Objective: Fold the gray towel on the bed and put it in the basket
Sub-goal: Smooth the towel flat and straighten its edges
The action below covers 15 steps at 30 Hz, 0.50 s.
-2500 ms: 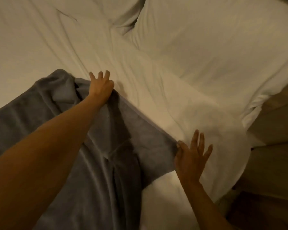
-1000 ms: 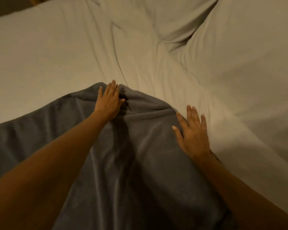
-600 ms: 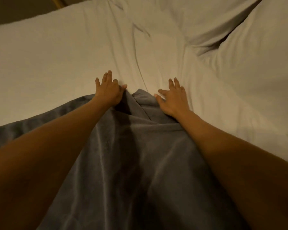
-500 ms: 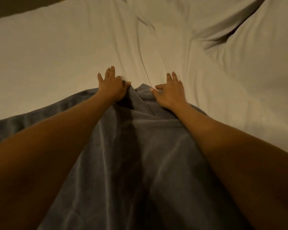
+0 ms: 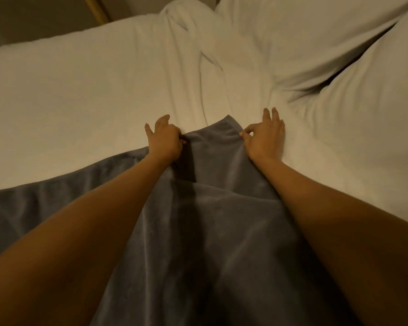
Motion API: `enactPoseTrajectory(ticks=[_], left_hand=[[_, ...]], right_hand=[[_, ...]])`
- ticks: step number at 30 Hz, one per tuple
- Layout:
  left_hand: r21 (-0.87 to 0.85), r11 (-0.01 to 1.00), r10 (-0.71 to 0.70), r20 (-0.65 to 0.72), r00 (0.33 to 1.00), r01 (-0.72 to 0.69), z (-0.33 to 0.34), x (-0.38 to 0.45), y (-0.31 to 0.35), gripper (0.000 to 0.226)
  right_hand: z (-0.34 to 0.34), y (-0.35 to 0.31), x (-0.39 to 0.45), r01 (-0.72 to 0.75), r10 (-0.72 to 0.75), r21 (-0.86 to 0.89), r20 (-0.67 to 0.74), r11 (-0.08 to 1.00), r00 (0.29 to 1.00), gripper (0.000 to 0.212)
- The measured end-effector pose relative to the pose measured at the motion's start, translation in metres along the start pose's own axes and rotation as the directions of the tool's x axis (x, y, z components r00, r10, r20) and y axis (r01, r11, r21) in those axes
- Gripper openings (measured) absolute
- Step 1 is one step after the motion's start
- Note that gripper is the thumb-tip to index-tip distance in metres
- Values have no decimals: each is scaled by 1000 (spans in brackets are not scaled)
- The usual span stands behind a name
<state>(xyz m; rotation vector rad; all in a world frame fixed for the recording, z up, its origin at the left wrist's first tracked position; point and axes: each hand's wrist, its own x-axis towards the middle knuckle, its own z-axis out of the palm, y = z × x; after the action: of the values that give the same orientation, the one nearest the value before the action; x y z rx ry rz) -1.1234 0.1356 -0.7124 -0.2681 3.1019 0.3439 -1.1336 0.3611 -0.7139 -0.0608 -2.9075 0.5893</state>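
Note:
The gray towel (image 5: pixel 212 208) lies rumpled across the white bed (image 5: pixel 80 102), reaching from the lower edge of the view up to the middle. My left hand (image 5: pixel 164 140) pinches the towel's far edge on its left side. My right hand (image 5: pixel 264 137) pinches the same far edge on its right, thumb and forefinger closed on the cloth and the other fingers spread. A short stretch of the hem shows between the two hands. Both forearms cross over the towel. No basket is in view.
Two white pillows (image 5: pixel 327 43) lie at the far right of the bed. A bunched fold of white sheet (image 5: pixel 186 24) rises at the top middle. A wooden frame edge (image 5: pixel 97 8) and dark floor show at the top left.
Both hands have slid farther up the bed with the towel's edge. The right hand crossed from the towel's right side to the far edge and now pinches it; hands have spread apart.

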Motion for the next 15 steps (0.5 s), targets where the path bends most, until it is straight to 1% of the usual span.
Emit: enactPoseTrajectory(ticks=[3,5,6,7,9,10,12,13,15], left_hand=[[-44,997,-58,-73,996,55,-5,15,20,25],[-57,997,-62,-121,991,56,2,20,31,29],[-40,999,-41,-137,990,36,9,20,36,36],[-5,1000,-12,-148,989,11,18,18,39,49],[70,997,56,-155,986,-45,41,9,44,73],[77,994,92,-143,986,-81,55,2,45,77],[40,990,137,-91,986,-133,83,-10,43,74],[2,991,135,-66,989,-136,95,-13,40,70],[-52,991,118,-61,991,-122,112,-10,33,66]], right_hand=[[-10,16,20,-61,60,0,-114,998,992,24],[-7,25,25,-94,93,3,-166,996,982,24],[-3,29,25,-96,91,-22,-169,995,981,26],[3,32,23,-77,66,-65,-159,995,985,29],[19,36,14,40,-61,-180,-113,983,992,42],[29,38,6,126,-148,-230,-81,965,986,49],[50,43,-8,299,-311,-286,5,910,950,56],[61,46,-12,351,-352,-297,53,888,935,57],[75,54,-11,373,-361,-298,97,879,927,56]])
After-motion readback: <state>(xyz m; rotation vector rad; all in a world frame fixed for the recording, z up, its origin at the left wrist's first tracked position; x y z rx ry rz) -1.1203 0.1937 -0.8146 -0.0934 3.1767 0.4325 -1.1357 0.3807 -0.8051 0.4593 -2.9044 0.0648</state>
